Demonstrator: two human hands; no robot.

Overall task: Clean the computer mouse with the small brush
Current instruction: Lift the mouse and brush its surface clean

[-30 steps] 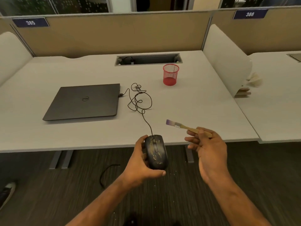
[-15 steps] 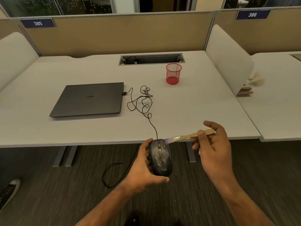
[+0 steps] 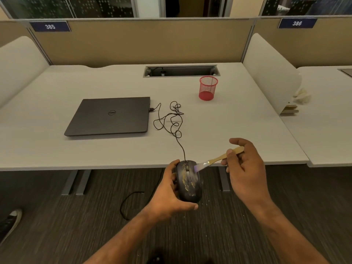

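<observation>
Mouse (image 3: 188, 181), black and wired, sits in the left hand (image 3: 167, 195) just past the near edge of the desk (image 3: 57, 149), held above the carpeted floor (image 3: 57, 225). The left hand is wrapped around it from the left side, with the thumb along its rear end and the other fingers curled behind its far flank. Yellowish smears and pale dust streak the top shell on both sides of the scroll wheel.

The right hand (image 3: 245, 172) is closed in a pinch on the wooden handle of the small brush (image 3: 215, 160), thumb and forefinger gripping the handle near its far end. The brush slants down to the left, and its pale purple bristles touch the front right part of the mouse, just beside the wheel.

The mouse cable (image 3: 171, 121) runs from the front of the mouse up over the desk edge, lies in loose loops on the desk, and ends at a plug in the right side of a closed dark Dell laptop (image 3: 110, 117). A red mesh pen cup (image 3: 208, 88) stands upright further back, near a cable slot (image 3: 181, 71) in the desk. Small light specks dot the floor below the mouse. A shoe (image 3: 9, 223) shows at the left edge.
</observation>
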